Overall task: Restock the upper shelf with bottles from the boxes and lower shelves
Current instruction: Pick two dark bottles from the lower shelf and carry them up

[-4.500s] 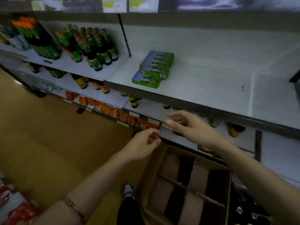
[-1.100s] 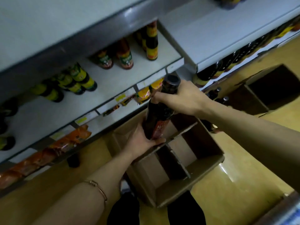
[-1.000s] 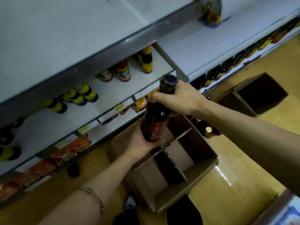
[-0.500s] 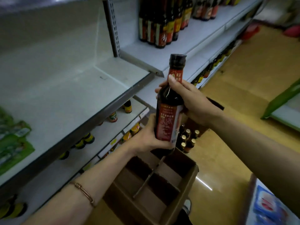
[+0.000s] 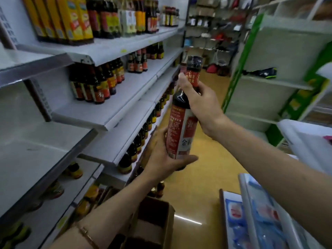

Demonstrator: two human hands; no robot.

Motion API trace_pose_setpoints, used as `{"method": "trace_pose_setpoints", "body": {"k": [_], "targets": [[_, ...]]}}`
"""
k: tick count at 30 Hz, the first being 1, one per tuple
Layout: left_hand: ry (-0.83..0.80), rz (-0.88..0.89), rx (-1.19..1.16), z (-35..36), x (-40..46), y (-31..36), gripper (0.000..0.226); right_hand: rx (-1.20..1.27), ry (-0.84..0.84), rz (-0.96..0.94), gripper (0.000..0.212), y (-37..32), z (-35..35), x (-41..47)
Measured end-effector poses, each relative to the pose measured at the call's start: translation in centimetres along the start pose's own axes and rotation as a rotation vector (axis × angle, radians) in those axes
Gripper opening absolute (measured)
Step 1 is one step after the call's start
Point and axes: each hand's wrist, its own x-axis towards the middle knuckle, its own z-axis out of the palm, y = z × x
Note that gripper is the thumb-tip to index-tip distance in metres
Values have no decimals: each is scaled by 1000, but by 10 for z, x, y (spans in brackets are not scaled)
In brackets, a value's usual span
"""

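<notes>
Dark bottle [image 5: 181,126] upright between both hands' grip: neck, base.

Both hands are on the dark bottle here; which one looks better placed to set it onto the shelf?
Probably the left hand: it cups the bottle at its base on the shelf side. The right hand grips only the neck.

Shop aisle: stocked shelves [image 5: 115,112] of bottles [image 5: 100,81]

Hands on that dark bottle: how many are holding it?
2. The right hand grips the dark bottle at its neck and shoulder; the left hand cups its base from below.
</notes>
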Motion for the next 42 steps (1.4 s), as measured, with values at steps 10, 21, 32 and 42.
{"method": "trace_pose_setpoints", "body": {"k": [10, 21, 32, 42], "targets": [[-266, -1, -50, 122, 61, 10, 82, 35, -141, 137, 26, 2, -158, 11], [-447, -116, -51, 155, 127, 0, 78, -19, 65, 20, 36, 47, -206, 68], [-361, -41, -40, 151, 304, -53, 92, -180, 63, -23, 44, 99, -235, 245], [-357, -53, 11, 135, 499, -80, 93, -211, 114, -42, 35, 118, -258, 426]]}}
